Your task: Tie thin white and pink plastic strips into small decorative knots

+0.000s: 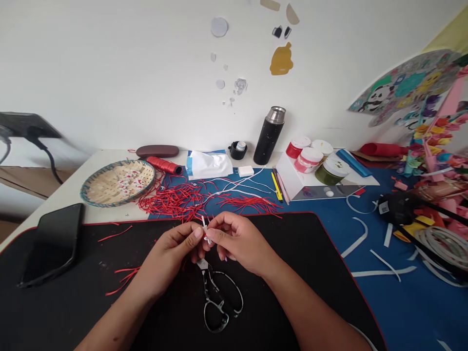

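Observation:
My left hand (pixel 170 253) and my right hand (pixel 237 241) meet above a black desk mat (pixel 292 253), their fingertips pinching a small white knotted piece of cord (pixel 205 233). Its shape is mostly hidden by my fingers. Just below my hands, a pair of black-handled scissors (pixel 217 300) lies on the mat with its blades pointing up, not touching either hand. A tangle of thin red cords (pixel 171 202) and white cords (pixel 237 184) lies on the blue surface just past the mat. Several short red cord pieces (pixel 124 278) lie near my left wrist.
A woven bamboo basket (pixel 117 183) holding small red-and-white pieces, a red cord spool (pixel 164 165), and a black phone (pixel 51 243) sit to the left. Farther back stand a black thermos (pixel 268 136) and paint jars (pixel 309 160). White strips (pixel 383 272) and craft clutter lie right.

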`<state>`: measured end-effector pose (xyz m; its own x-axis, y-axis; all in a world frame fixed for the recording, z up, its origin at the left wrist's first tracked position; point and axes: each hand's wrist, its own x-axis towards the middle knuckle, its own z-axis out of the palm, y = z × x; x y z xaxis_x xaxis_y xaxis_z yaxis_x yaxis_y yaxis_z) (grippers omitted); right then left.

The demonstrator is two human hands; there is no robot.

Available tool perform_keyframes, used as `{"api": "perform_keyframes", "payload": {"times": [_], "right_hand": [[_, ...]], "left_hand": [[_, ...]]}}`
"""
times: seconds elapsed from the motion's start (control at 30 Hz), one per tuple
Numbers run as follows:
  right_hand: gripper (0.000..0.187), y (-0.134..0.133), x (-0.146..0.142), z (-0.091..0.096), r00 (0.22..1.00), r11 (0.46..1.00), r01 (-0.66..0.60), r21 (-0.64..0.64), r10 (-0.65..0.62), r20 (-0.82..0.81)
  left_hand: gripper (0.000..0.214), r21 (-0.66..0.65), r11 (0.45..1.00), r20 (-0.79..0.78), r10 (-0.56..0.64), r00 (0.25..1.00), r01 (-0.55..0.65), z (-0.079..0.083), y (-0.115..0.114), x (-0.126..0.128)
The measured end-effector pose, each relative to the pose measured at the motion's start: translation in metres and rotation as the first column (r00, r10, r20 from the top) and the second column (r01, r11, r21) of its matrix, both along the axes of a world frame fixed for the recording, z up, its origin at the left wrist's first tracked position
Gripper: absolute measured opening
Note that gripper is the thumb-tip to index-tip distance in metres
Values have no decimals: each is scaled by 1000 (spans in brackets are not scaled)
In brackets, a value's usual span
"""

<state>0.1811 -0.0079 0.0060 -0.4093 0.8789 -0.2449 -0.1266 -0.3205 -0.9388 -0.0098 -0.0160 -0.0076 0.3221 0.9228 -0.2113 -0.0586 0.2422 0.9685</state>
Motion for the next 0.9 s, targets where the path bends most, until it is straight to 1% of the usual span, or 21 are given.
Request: {"api": "perform_keyframes", "payload": {"times": [0.07, 0.17, 0.3, 0.57, 0.7, 0.9], "right_hand": [[32, 0, 0, -1, 1000, 1000, 16, 6, -16, 8], [29, 1, -1, -3, 999, 999, 28, 19, -29, 19], [24, 0, 0, -4, 1000, 999, 13, 37, -14, 21], [27, 0, 1, -4, 999, 998, 25, 57, -28, 42], [29, 0, 2, -5, 999, 999, 24, 37, -25, 31], [27, 0, 3, -3, 1000, 999, 13, 45, -13, 4]], "left_hand": [[38, -11, 1000, 6, -8, 1000, 8, 1, -1, 0], [34, -27, 1000, -25, -4, 1000, 3, 4, -1, 1], [33, 6, 1000, -84, 14, 996, -14, 8, 0, 2], [34, 62, 998, -195, 42, 980, -30, 12, -3, 3], [32, 58, 998, -201, 47, 978, -36, 12, -3, 4], [30, 44, 999, -177, 37, 983, -30, 11, -2, 3]]}}
